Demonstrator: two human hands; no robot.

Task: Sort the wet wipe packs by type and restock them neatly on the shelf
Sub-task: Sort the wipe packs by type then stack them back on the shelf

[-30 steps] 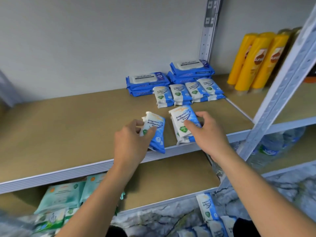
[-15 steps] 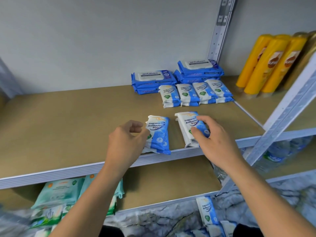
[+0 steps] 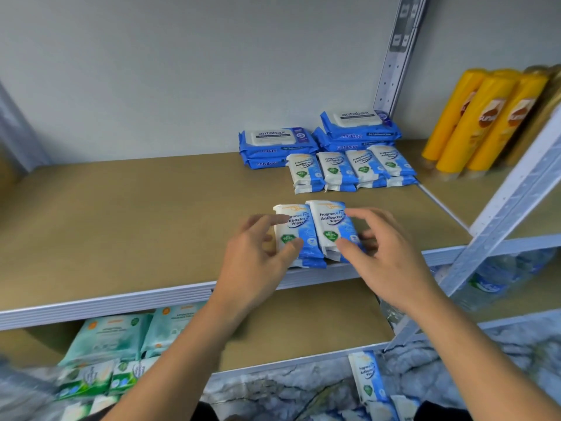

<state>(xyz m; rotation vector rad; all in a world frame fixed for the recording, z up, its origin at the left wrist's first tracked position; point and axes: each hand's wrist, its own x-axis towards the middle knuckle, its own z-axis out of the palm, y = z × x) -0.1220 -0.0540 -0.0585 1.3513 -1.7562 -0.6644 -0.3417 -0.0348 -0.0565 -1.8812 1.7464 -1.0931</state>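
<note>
Now the two hands are lining up two little packs near the front edge of the shelf [image 3: 121, 226]. The left hand [image 3: 255, 259] holds the left small pack [image 3: 303, 229] with its thumb and curled fingers. The right hand [image 3: 391, 259] holds the right small pack [image 3: 331, 226] the same way. The two packs touch, side by side. I think the next move is to push them straight back to the row of same packs [image 3: 349, 171], which sits in front of the big blue packs [image 3: 273, 144]. The earlier picture shows a gap between the two packs; now the gap is gone
</note>
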